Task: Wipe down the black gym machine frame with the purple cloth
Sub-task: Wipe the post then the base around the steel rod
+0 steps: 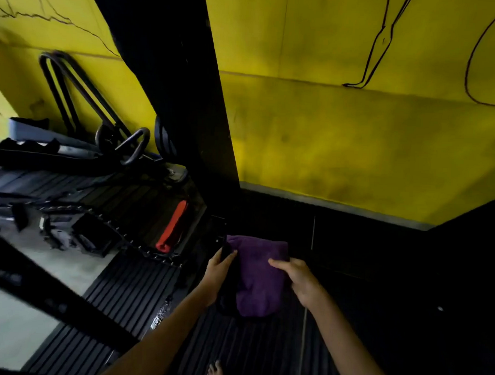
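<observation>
A purple cloth (258,275) hangs folded in front of me, low in the middle of the view. My left hand (218,274) grips its left edge, with something dark between the fingers. My right hand (296,277) pinches the cloth's right side. The black gym machine frame (185,85) rises as a wide upright post just beyond and left of the cloth, from the floor to the top of the view. The cloth is apart from the post.
Yellow wall (356,135) stands behind. Ribbed black floor mats (128,295) lie below. Cable handles and bars (82,115) are piled at the left. A red pad (172,226) lies near the post's base. A black bar (37,286) crosses the lower left. My bare foot (215,374) shows.
</observation>
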A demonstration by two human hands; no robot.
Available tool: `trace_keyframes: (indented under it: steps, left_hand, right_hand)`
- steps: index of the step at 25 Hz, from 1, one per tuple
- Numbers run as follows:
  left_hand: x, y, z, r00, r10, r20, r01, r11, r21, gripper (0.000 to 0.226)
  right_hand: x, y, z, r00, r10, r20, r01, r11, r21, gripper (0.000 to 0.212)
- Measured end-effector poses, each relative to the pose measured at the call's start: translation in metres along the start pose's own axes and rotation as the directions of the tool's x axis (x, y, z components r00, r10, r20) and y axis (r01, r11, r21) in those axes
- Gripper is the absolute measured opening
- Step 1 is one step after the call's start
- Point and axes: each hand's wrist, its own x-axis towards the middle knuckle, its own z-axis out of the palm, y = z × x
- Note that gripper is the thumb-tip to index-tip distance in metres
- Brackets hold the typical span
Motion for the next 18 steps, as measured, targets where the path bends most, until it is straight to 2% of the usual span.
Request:
trace_keyframes:
  steps: [5,9,13,15,18]
  left_hand:
    - [0.063,-0.006,0.005,0.999,0.030,-0.017,-0.029,0.995,0.098,0.021]
    - [0.120,-0.003,-0.001,0.992,0.046,-0.118,-0.023,0.983,0.184,0.021]
    - [0.152,-0.020,-0.005,0.967,0.029,-0.252,0.036,0.967,0.251,0.031]
    - [0.170,-0.026,-0.001,0.949,-0.003,-0.314,0.072,0.975,0.210,0.039]
    - [0.188,-0.032,0.011,0.895,-0.044,-0.444,0.107,0.987,0.119,0.038]
  right_hand:
    - [0.066,-0.007,0.010,0.989,-0.092,-0.120,0.075,0.988,-0.137,0.016]
    - [0.126,-0.016,0.023,0.980,-0.160,-0.121,0.125,0.959,-0.253,0.009]
    - [0.167,-0.017,0.031,0.974,-0.209,-0.086,0.160,0.907,-0.391,0.011]
    - [0.194,-0.022,0.031,0.980,-0.195,-0.031,0.160,0.878,-0.452,0.025]
    - [0.231,-0.033,0.025,0.997,-0.039,0.066,0.069,0.832,-0.550,0.054]
